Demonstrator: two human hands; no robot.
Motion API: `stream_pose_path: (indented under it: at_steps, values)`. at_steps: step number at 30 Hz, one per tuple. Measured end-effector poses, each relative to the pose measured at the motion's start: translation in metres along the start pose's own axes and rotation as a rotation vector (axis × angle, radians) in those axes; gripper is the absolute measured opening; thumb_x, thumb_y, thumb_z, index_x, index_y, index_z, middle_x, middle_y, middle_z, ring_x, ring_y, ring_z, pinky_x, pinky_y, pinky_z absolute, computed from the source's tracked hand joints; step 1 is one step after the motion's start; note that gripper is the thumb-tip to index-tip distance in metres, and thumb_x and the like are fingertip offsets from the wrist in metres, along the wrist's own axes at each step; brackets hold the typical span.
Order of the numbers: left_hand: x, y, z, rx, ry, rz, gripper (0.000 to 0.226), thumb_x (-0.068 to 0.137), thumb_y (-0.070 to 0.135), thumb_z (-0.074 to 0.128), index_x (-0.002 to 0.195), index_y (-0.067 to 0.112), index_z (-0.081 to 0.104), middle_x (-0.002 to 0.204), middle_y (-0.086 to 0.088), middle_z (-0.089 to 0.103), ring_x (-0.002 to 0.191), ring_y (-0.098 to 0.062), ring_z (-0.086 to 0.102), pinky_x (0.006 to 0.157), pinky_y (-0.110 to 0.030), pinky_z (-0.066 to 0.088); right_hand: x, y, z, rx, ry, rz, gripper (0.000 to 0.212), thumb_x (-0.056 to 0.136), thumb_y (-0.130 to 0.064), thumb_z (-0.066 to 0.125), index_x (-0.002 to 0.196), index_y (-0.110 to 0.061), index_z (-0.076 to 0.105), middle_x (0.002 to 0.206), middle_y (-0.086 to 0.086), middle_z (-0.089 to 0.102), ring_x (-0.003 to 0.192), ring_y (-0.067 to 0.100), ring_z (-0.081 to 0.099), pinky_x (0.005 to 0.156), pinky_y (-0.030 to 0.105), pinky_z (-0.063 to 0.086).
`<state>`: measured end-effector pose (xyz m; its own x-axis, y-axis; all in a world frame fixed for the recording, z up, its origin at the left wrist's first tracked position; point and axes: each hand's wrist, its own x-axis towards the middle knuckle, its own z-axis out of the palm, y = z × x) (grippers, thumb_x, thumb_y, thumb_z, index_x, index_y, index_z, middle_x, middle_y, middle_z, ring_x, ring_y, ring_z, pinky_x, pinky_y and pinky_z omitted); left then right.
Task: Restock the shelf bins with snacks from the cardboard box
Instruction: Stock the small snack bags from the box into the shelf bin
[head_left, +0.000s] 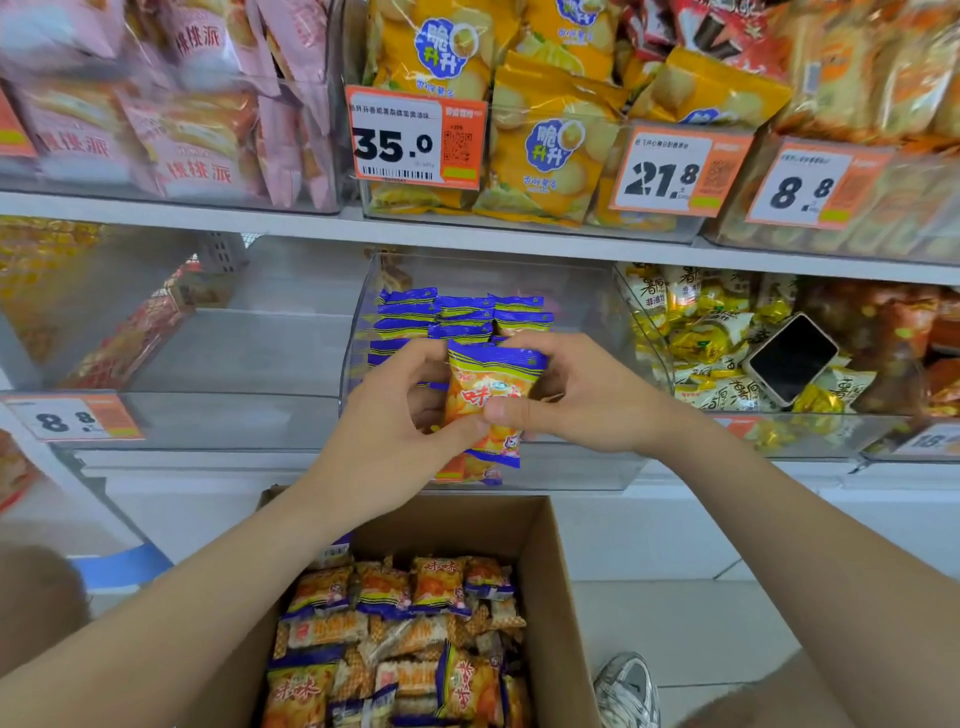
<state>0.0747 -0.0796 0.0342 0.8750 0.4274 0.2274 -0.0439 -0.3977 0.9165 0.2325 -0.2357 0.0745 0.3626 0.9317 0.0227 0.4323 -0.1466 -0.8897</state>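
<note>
Shelving (311, 228), clear bin (571, 470) of packets (462, 312), left hand (389, 421) and right hand (582, 400) gripping snack packet (485, 392), full cardboard box (553, 571)

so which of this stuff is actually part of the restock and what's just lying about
Part of the job:
held orange-and-blue snack packet
clear middle bin
cardboard box
matching packets in the box

Lying about:
smartphone on yellow packets
35.0 price tag
sneaker

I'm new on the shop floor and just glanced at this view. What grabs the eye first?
Dead centre, the left hand and right hand grip an orange-and-blue snack packet before a clear bin holding matching packets. Below, the open cardboard box is packed with more; above hangs a bold 35.0 price tag.
</note>
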Motion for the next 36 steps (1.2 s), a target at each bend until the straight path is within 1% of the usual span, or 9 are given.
stream_pose_path:
  at_steps: [3,6,10,14,19,22,26,30,36]
  values:
    - [0.002,-0.003,0.004,0.169,0.105,0.064,0.052,0.093,0.043,0.073,0.140,0.027,0.056,0.127,0.019,0.067,0.112,0.001,0.066,0.091,-0.024,0.057,0.003,0.010,-0.016,-0.027,0.226,-0.008,0.044,0.089,-0.020,0.084,0.127,-0.016,0.063,0.106,0.007,0.078,0.093,0.024,0.078,0.073,0.041,0.063]
    - [0.004,-0.010,0.004,0.491,0.140,0.170,0.039,0.105,0.043,0.051,0.138,0.024,0.058,0.129,0.011,0.065,0.116,-0.003,0.061,0.097,-0.027,0.051,0.005,0.022,-0.039,-0.398,0.540,0.005,0.045,0.086,-0.034,0.084,0.122,-0.026,0.059,0.103,-0.004,0.074,0.087,0.015,0.074,0.079,0.040,0.061]
    - [0.006,-0.031,0.005,0.929,-0.040,0.257,0.044,0.109,0.049,0.037,0.142,0.027,0.056,0.155,0.001,0.049,0.142,-0.022,0.047,0.112,-0.045,0.042,0.007,0.042,-0.032,-0.842,0.297,0.215,0.047,0.089,-0.026,0.080,0.129,-0.021,0.057,0.113,0.008,0.069,0.099,0.026,0.067,0.078,0.029,0.046]
    - [0.007,-0.048,0.009,1.146,-0.201,0.215,0.063,0.106,0.063,0.015,0.155,0.034,0.043,0.169,0.000,0.032,0.155,-0.031,0.030,0.123,-0.055,0.029,0.019,0.062,-0.021,-0.754,0.173,0.331,0.048,0.089,-0.022,0.083,0.130,-0.015,0.059,0.122,0.007,0.072,0.106,0.026,0.067,0.081,0.027,0.045]
    - [0.009,-0.056,0.008,1.243,-0.256,0.176,0.067,0.106,0.059,0.005,0.155,0.034,0.044,0.165,-0.003,0.040,0.150,-0.036,0.039,0.118,-0.060,0.036,0.032,0.076,-0.023,-0.513,0.287,0.421,0.064,0.088,-0.020,0.084,0.132,-0.012,0.039,0.113,0.001,0.063,0.098,0.019,0.064,0.079,0.030,0.047]
    - [0.009,-0.056,0.006,1.254,-0.259,0.171,0.064,0.106,0.057,0.010,0.148,0.032,0.051,0.160,-0.004,0.046,0.146,-0.038,0.044,0.115,-0.060,0.040,0.039,0.077,-0.019,-0.405,0.285,0.388,0.072,0.088,-0.015,0.084,0.132,-0.021,0.028,0.122,0.003,0.065,0.105,0.022,0.071,0.087,0.040,0.059]
    - [0.008,-0.056,0.005,1.227,-0.250,0.172,0.065,0.105,0.058,0.009,0.146,0.034,0.053,0.160,-0.002,0.047,0.147,-0.036,0.042,0.115,-0.060,0.040,0.046,0.079,-0.019,-0.266,0.236,0.409,0.074,0.090,-0.001,0.071,0.135,-0.029,0.019,0.117,0.009,0.068,0.101,0.025,0.074,0.090,0.054,0.061]
    - [0.008,-0.057,0.002,1.202,-0.229,0.192,0.063,0.105,0.059,0.011,0.145,0.034,0.054,0.158,-0.001,0.049,0.146,-0.035,0.044,0.115,-0.059,0.041,0.042,0.076,-0.020,-0.415,0.286,0.433,0.070,0.094,-0.016,0.075,0.144,-0.019,0.025,0.119,0.005,0.068,0.097,0.020,0.069,0.084,0.035,0.054]
    - [0.004,-0.056,0.003,1.180,-0.191,0.228,0.059,0.107,0.058,0.016,0.148,0.031,0.049,0.161,-0.004,0.044,0.148,-0.034,0.040,0.118,-0.055,0.037,0.024,0.057,-0.017,-0.790,0.404,0.371,0.076,0.085,-0.037,0.087,0.138,-0.015,0.037,0.123,0.016,0.064,0.111,0.038,0.065,0.075,0.036,0.044]
